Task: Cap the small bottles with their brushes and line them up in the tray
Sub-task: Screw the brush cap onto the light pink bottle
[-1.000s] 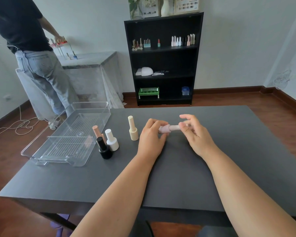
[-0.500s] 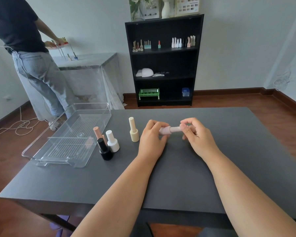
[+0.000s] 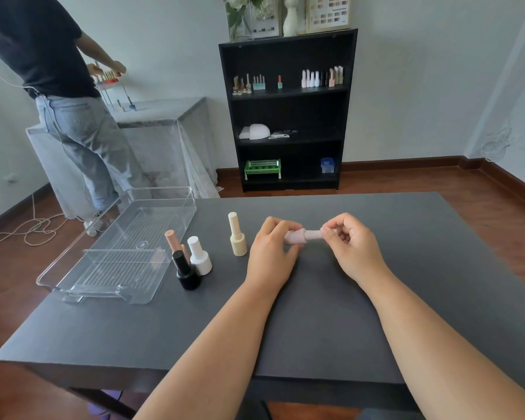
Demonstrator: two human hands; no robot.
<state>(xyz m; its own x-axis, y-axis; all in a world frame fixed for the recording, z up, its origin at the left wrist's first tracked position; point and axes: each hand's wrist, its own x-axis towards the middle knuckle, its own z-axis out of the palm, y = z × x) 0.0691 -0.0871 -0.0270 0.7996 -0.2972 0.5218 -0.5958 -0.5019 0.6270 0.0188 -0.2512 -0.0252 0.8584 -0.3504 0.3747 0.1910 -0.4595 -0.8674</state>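
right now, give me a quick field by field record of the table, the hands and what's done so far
surface: dark grey table
in hands: pale pink small bottle, held sideways above the table
left hand: fingers around the bottle body
right hand: fingers pinching the cap end
standing capped: cream ribbed-cap bottle, white bottle, black bottle, peach bottle
cluster: white, black and peach close together beside the tray; cream apart
clear plastic tray: at the table's left edge, no bottles inside
progress: none lined up yet

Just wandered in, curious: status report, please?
Left hand holds pink bottle; right hand fingers on its cap. Tray empty. Four capped bottles waiting. Nothing blocking.
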